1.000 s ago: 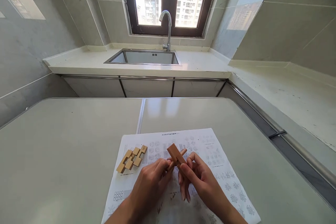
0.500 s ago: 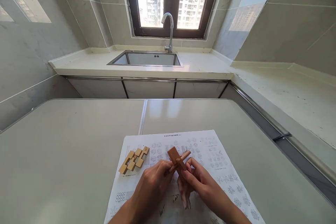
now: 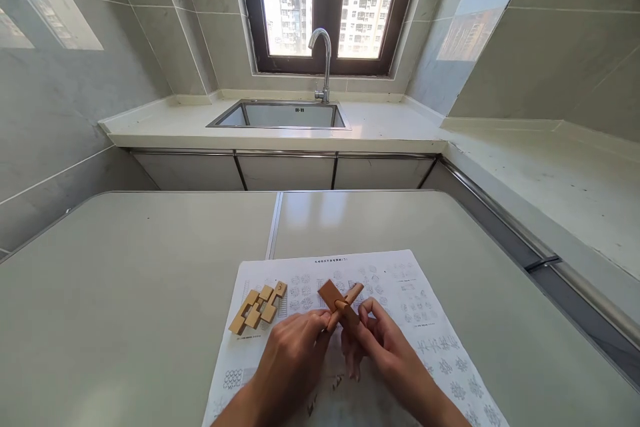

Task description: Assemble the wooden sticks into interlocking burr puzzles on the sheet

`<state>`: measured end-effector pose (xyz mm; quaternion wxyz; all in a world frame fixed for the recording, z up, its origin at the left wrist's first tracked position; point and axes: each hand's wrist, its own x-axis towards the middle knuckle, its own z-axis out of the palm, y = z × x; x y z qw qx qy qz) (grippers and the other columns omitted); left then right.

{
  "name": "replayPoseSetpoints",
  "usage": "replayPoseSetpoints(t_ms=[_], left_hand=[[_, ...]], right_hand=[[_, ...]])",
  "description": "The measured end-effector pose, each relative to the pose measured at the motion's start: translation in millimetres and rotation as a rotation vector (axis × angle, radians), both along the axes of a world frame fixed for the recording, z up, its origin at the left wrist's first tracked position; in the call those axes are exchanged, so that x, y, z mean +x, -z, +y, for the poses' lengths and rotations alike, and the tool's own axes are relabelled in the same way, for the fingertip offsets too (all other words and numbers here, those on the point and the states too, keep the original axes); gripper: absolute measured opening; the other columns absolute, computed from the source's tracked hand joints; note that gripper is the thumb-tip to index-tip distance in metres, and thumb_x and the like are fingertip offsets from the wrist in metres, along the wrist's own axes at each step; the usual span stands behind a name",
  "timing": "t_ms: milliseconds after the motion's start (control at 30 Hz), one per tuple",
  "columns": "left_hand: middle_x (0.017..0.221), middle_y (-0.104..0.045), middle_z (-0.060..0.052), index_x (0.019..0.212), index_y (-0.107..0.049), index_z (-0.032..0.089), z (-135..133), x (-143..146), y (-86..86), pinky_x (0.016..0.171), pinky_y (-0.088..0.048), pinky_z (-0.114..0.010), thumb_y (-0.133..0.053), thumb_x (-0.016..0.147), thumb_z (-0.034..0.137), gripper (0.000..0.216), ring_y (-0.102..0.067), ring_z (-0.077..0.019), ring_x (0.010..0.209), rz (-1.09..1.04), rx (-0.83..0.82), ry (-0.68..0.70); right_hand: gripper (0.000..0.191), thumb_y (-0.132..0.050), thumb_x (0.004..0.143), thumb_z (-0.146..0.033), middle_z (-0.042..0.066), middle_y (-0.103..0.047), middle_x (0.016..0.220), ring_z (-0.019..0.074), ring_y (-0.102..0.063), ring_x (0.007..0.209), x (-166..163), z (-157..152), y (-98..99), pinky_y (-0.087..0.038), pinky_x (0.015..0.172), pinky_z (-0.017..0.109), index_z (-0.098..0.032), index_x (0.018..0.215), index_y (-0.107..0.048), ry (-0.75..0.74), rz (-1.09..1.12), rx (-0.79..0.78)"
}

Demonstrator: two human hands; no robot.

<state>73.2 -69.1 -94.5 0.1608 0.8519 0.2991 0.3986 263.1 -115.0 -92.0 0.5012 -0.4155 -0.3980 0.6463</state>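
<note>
Both hands up just above the printed sheet (image 3: 400, 293) on the surface (image 3: 125, 293): left hand (image 3: 293, 360) grip pinched on the lower end of the crossed wooden puzzle pcs (image 3: 340, 303), right hand (image 3: 385, 347) grip closed on the same assy from the other side, thumb + forefinger at the crossing. Prob light, stiff, dry wood, not fragile but notched joint likely loose, so best held at the crossing w/ a firm pinch, not by the free ends. Notches + how many pcs in hand hidden by fingers; second cluster of blocks (image 3: 257, 307) lying on sheet to the left, interlock unclear; sheet print too small to read, forearms cut off at frame bottom
</note>
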Motion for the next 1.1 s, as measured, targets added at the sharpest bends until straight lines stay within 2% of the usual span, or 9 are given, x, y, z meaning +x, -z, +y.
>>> replayPoseSetpoints(t_ms=[167, 333, 467, 567, 667, 800, 900, 967, 1100], left_hand=[[0.094, -0.083, -0.004, 0.1, -0.06, 0.022, -2, 0, 0.4, 0.07, -0.062, -0.027, -0.06, 0.104, 0.007, 0.015, -0.083, -0.0193, 0.084, -0.035, -0.001, -0.017], [0.102, -0.084, -0.003, 0.105, -0.062, 0.023, -2, 0, -2.7, 0.068, -0.061, -0.026, -0.058, 0.105, 0.009, 0.015, -0.083, -0.0178, 0.083, -0.07, -0.026, -0.034], [0.1, -0.085, -0.002, 0.104, -0.062, 0.024, -1, 0, -4.1, 0.068, -0.06, -0.024, -0.061, 0.105, 0.012, 0.012, -0.082, -0.0166, 0.081, -0.084, -0.014, -0.043], [0.092, -0.083, 0.0, 0.106, -0.063, 0.024, -1, 0, -2.3, 0.063, -0.057, -0.022, -0.06, 0.106, 0.014, 0.011, -0.079, -0.015, 0.072, -0.066, -0.009, -0.057], [0.082, -0.078, 0.003, 0.107, -0.064, 0.024, -1, -1, 0.2, 0.058, -0.053, -0.021, -0.055, 0.106, 0.013, 0.014, -0.071, -0.0118, 0.059, -0.044, -0.038, -0.127], [0.075, -0.066, 0.003, 0.102, -0.061, 0.023, -1, -3, -2.3, 0.056, -0.049, -0.021, -0.056, 0.103, 0.018, 0.008, -0.061, -0.0114, 0.058, -0.048, -0.181, -0.16], [0.069, -0.051, 0.005, 0.098, -0.059, 0.023, -2, -4, -7.0, 0.054, -0.043, -0.022, -0.06, 0.1, 0.024, 0.002, -0.051, -0.0128, 0.059, -0.058, -0.292, -0.183], [0.067, -0.042, 0.006, 0.092, -0.054, 0.023, -3, -4, -8.8, 0.051, -0.037, -0.021, -0.061, 0.097, 0.028, 0.01, -0.042, -0.0121, 0.057, -0.098, -0.406, -0.182], [0.064, -0.029, 0.008, 0.075, -0.033, 0.024, -4, -4, -8.1, 0.049, -0.026, -0.021, -0.057, 0.097, 0.033, 0.034, -0.028, -0.0099, 0.054, -0.215, -0.662, -0.165]], right_hand=[[0.049, -0.066, 0.1, -0.064, -0.001, -0.07, 0.079, 0.0143, -0.066, 0.056, 0, 2, -5.1, -0.053, 0.058, 0.029, -0.026, 0.09, -0.038, 0.041, 0.001, 0.027], [0.047, -0.065, 0.1, -0.066, 0.006, -0.075, 0.093, 0.0165, -0.07, 0.062, 6, 6, -6.9, -0.056, 0.063, 0.032, -0.022, 0.112, -0.056, -0.028, -0.044, -0.027], [0.052, -0.064, 0.098, -0.069, 0.007, -0.073, 0.091, 0.0164, -0.068, 0.062, 13, 8, -12.2, -0.054, 0.061, 0.031, -0.018, 0.106, -0.069, -0.106, -0.096, -0.029], [0.054, -0.065, 0.097, -0.07, 0.006, -0.072, 0.087, 0.0159, -0.067, 0.061, 18, 10, -10.3, -0.054, 0.06, 0.03, -0.017, 0.105, -0.072, -0.043, -0.059, -0.067], [0.053, -0.074, 0.093, -0.068, 0.006, -0.071, 0.086, 0.0148, -0.064, 0.063, 27, 14, -2.3, -0.053, 0.058, 0.027, -0.016, 0.104, -0.075, 0.131, 0.01, -0.138], [0.041, -0.086, 0.088, -0.054, 0.007, -0.072, 0.09, 0.0143, -0.064, 0.066, 50, 22, 10.3, -0.058, 0.058, 0.025, -0.014, 0.095, -0.077, 0.381, 0.135, -0.182], [0.027, -0.087, 0.089, -0.037, 0.008, -0.074, 0.093, 0.0153, -0.066, 0.069, 66, 25, 18.4, -0.064, 0.062, 0.025, -0.015, 0.102, -0.078, 0.426, 0.227, -0.186], [0.022, -0.088, 0.088, -0.03, 0.007, -0.075, 0.094, 0.0147, -0.068, 0.07, 72, 27, 23.3, -0.067, 0.064, 0.024, -0.015, 0.1, -0.078, 0.482, 0.273, -0.196], [0.022, -0.087, 0.088, -0.023, 0.005, -0.075, 0.094, 0.0138, -0.07, 0.07, 79, 30, 30.5, -0.07, 0.066, 0.023, -0.018, 0.107, -0.077, 0.472, 0.359, -0.208]])
